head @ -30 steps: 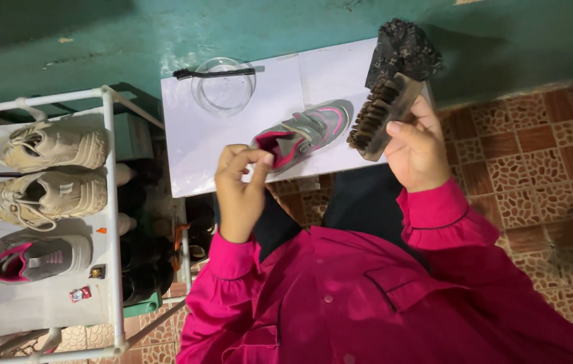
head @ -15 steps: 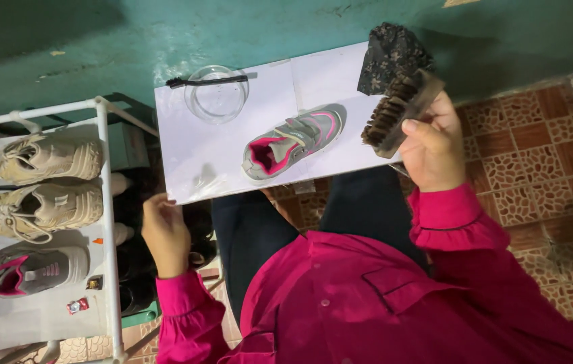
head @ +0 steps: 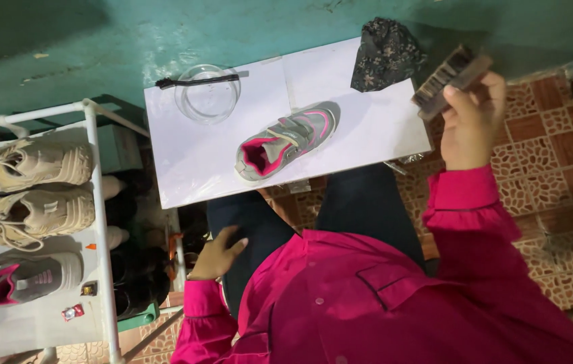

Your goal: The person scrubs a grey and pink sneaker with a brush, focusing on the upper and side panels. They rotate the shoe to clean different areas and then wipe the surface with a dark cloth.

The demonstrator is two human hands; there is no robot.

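Right hand (head: 470, 121) gripping wooden brush (head: 449, 79) beside white table (head: 192, 162); grey-pink shoe (head: 286, 140) on top

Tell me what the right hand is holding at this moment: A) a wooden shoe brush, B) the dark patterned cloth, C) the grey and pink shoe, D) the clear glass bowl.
A. The right hand grips a wooden shoe brush raised beyond the white table's right edge, while the grey and pink shoe, the clear glass bowl and the dark patterned cloth all lie on the table, untouched.
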